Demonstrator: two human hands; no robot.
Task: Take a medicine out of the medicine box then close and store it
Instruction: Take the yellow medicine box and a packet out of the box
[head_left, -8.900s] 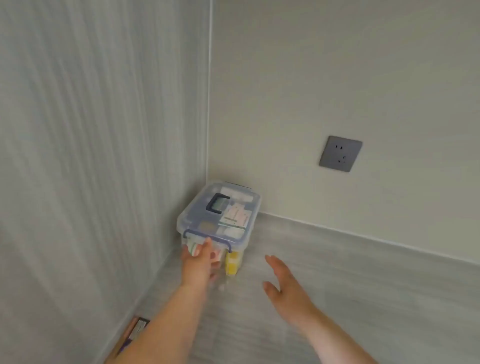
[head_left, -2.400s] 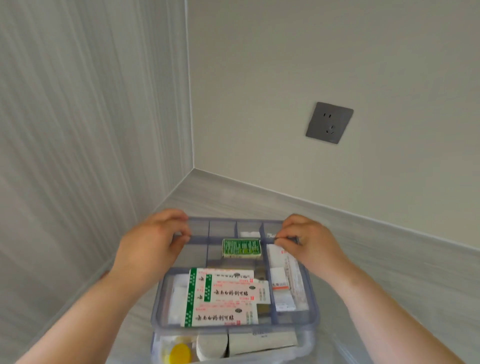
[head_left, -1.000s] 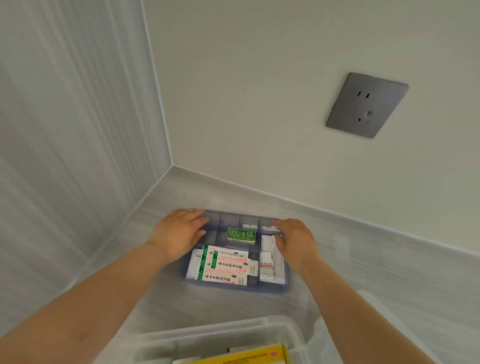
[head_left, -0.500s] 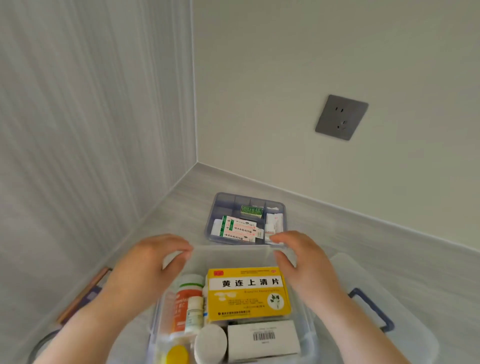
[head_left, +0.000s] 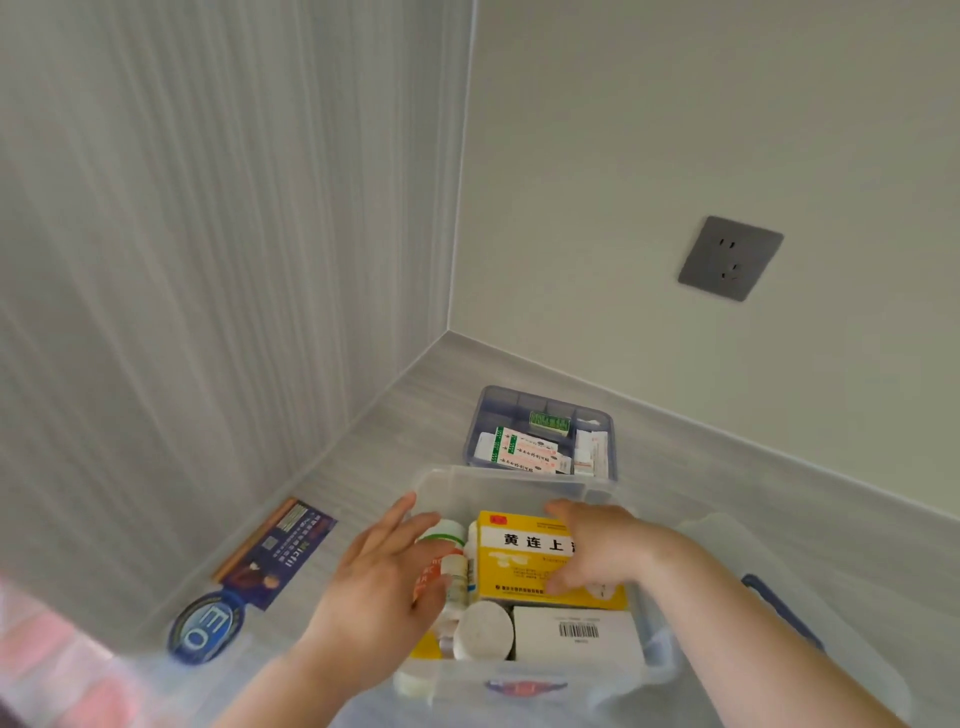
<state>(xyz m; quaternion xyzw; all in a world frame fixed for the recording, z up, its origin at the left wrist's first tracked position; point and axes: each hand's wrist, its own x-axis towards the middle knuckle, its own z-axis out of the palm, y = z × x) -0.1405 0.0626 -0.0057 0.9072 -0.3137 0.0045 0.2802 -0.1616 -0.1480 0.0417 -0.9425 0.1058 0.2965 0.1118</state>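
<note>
- I see a pale grey wood-grain table (head_left: 727, 493) tucked into a corner, with a ribbed wall on the left and a plain wall carrying a grey socket (head_left: 730, 258) at the back.
- The medicine box (head_left: 452, 480), clear plastic, stands open near my edge of the table; its far rim runs just in front of the divided tray (head_left: 491, 410).
- That tray sits apart from the box, toward the corner, holding small green-and-white packets; bare table lies between it and both walls.
- The lid (head_left: 810, 623) lies flat just right of the box, its blue handle up; beyond it the table is open to the right.
- My left hand (head_left: 379, 587) hovers over the box's left side, fingers spread and gripping nothing, above some small bottles (head_left: 457, 571).
- My right hand (head_left: 597, 545) rests on the yellow medicine carton (head_left: 514, 566) inside the box, fingers loosely curled over its top; I cannot tell if they grip it.
- A white barcoded carton (head_left: 576, 636) and a round white cap (head_left: 483, 631) fill the near end.
- A dark leaflet (head_left: 275, 553) and a round blue badge (head_left: 205, 626) lie along the left wall.
</note>
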